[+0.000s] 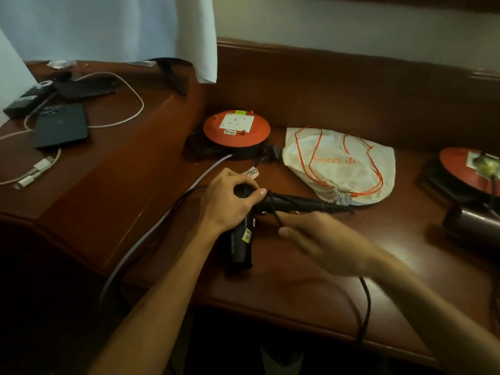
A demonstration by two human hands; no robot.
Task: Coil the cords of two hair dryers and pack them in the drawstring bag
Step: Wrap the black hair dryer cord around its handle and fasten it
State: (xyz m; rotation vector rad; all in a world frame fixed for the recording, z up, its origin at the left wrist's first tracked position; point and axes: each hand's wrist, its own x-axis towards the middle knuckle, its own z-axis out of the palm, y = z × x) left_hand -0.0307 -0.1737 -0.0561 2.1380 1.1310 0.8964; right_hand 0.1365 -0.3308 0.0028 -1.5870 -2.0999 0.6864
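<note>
Centrally, the left hand (232,201) curls round the black dryer (270,209) where barrel meets handle, pinning it to the brown surface (270,288) so that it cannot turn while the cord (364,301) is wound. The handle points right, toward the bag (338,163), and already carries a few turns near its far end. The right hand (322,244), motion-blurred, appears to pinch a loop of cord just below the handle with the other fingers loosely extended; the blur leaves the exact grip uncertain. From that hand the cord drops in a slack arc over the front edge of the surface, which keeps free length available for further turns.

The white bag with orange drawstrings lies flat just beyond the handle tip, its gathered mouth facing the dryer, a convenient position for packing. It looks closed or nearly so.

Only 1 dryer is plainly identifiable. A dark cylindrical object (470,226) at the right edge may be the 2nd dryer, but it is cut off and dim. An orange cable reel (236,128) stands behind the left hand; a 2nd reel (470,163) at the right is partly out of frame. The plug of the cord is not visible, and where the grey cable (151,231) ends below the surface cannot be seen. Print on the bag is too small to read fully.
</note>
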